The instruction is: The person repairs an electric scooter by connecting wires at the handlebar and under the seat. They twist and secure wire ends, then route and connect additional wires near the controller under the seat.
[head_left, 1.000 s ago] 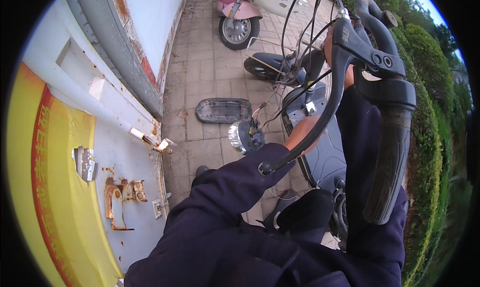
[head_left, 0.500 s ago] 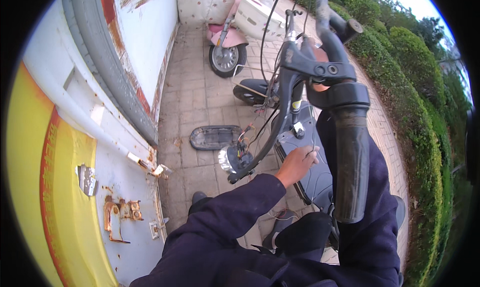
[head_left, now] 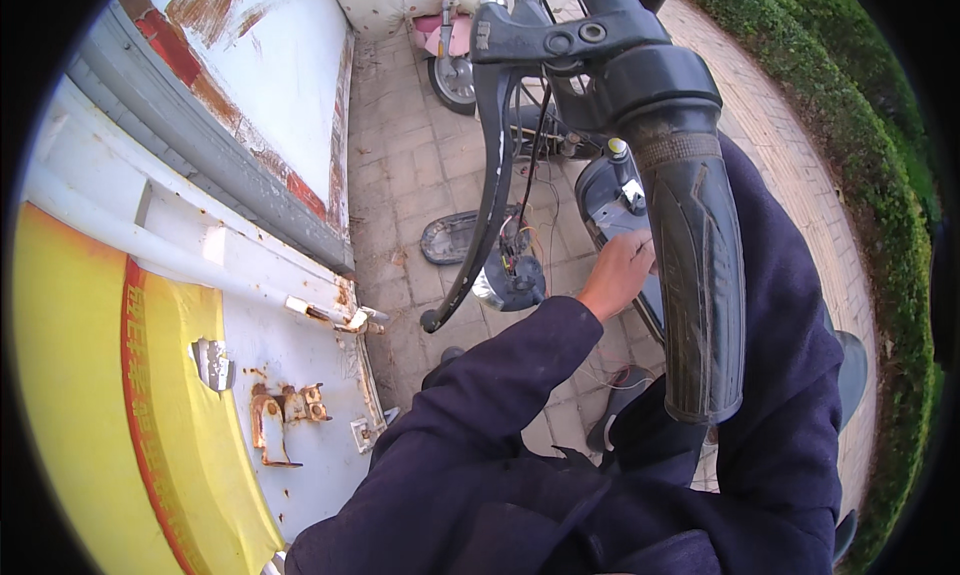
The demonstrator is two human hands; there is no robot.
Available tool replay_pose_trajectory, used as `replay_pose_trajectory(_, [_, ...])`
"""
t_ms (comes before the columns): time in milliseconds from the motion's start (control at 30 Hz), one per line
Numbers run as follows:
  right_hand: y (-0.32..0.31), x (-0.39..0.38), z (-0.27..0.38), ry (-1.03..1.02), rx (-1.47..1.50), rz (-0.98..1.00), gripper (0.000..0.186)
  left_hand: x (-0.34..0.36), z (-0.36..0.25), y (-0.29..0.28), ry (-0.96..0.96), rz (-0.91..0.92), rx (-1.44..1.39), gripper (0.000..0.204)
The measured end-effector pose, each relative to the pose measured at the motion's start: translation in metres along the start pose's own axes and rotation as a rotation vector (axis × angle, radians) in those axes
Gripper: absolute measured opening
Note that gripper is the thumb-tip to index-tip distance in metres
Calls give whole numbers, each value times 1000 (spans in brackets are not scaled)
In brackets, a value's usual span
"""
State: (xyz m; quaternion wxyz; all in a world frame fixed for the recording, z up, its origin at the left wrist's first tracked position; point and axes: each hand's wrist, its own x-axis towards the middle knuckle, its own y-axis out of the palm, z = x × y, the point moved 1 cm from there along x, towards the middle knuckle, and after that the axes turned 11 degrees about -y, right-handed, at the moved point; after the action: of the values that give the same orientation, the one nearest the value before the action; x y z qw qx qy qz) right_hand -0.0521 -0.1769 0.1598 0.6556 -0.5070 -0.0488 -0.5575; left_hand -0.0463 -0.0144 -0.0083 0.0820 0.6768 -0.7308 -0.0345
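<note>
Filling the head view's foreground, one scuffed black handlebar grip (head_left: 705, 285) and one white-chipped brake lever (head_left: 492, 175) obstruct sight; the right hand's hold cannot be determined. The left hand (head_left: 620, 268), half-curled, contents unclear, is at one grey footboard (head_left: 608, 215) below. Leftward: one headlamp (head_left: 518, 285), one oval tray (head_left: 440, 240).

Single head-worn fisheye view, upright, facing steeply down from above the wearer's torso (head_left: 520, 525) at 6 o'clock. Handlebar grip (head_left: 705, 285) at 3 o'clock stands close to the lens; left hand (head_left: 620, 275), same bearing, lies farther off; paving (head_left: 400, 155) at 11 o'clock, beyond it.
</note>
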Motion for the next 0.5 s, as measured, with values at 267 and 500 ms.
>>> replay_pose_trajectory(267, [11, -32, 14, -108, -164, -119, 26, 3, 6, 21, 17, -11, 98, 32])
replay_pose_trajectory(500, [8, -100, 76, -384, -391, -233, 27, -6, 9, 26, 136, -109, 64, 33])
